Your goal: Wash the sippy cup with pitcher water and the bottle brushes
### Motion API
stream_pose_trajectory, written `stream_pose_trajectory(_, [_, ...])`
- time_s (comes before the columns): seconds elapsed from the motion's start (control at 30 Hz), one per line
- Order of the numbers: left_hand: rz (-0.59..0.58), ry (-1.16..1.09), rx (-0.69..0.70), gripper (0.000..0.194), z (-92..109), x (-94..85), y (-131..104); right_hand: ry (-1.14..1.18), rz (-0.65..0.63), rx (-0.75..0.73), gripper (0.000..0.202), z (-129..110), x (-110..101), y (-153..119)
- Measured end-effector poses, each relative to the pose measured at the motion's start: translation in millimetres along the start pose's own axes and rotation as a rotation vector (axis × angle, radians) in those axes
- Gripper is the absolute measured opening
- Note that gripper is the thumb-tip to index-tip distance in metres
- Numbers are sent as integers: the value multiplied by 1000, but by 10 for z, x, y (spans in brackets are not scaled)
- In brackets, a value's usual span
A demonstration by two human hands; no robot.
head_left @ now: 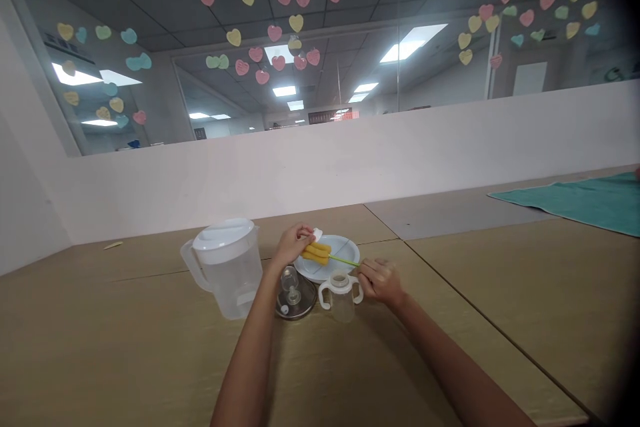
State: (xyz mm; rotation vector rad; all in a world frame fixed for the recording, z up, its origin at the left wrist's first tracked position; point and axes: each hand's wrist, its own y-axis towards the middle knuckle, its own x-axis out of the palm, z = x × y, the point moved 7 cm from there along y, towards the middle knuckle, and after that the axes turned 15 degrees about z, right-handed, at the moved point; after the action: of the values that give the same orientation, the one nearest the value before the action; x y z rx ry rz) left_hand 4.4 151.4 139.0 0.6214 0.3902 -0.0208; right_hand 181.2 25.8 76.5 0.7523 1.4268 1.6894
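A sponge bottle brush (317, 254) with a yellow head and a thin green handle is held over a white bowl (354, 250). My right hand (380, 280) is closed round the end of its handle. My left hand (294, 244) pinches a small white part (317, 235) right by the yellow sponge; whether the sponge touches it I cannot tell. Below the brush stands an uncapped clear baby bottle (343, 307) with two white side handles, near my right hand. On a round metal tray (303, 311), beside my left forearm, sit a clear bottle teat and cover (291, 285) and a little white piece (285, 310).
A clear pitcher (235, 287) with a white lid and handle stands to the left, holding what looks like water. A teal cloth (585, 200) lies at the far right of the wooden table (150, 360). Behind rises a white wall (310, 170) below a window with heart stickers.
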Motion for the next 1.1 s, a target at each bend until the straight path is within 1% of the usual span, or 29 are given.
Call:
stream_pose_trajectory(0.27, [7, 5, -8, 36, -40, -48, 63, -6, 29, 77, 25, 75, -55, 39])
stream_pose_trajectory(0.43, [-21, -5, -26, 34, -52, -56, 58, 0, 37, 76, 26, 67, -81, 47])
stream_pose_trajectory(0.53, [-65, -3, -52, 31, -28, -40, 16, -21, 55, 103, 25, 106, -112, 48])
stream_pose_trajectory(0.63, [-111, -13, -130, 28, 17, -26, -46, -74, 57, 147, 24, 188, -132, 36])
stream_pose_trajectory(0.73, [-114, -14, -163, 31, 101, -49, -93, -81, 15, 115, 24, 210, -102, 12])
stream_pose_trajectory(0.83, [-149, -24, -143, 32, 176, -53, -124, -61, -12, 85, 24, 196, -61, -10])
stream_pose_trajectory(0.9, [-161, -21, -122, 35, 190, -60, -129, -52, -23, 81, 24, 187, -39, -17])
stream_pose_trajectory(1.0, [-137, 17, -60, 38, 197, -92, -111, -41, -43, 76, 24, 178, -20, -16])
stream_pose_trajectory(1.1, [-86, 113, 16, 34, 226, -145, -88, -47, -55, 83, 24, 188, -21, -10])
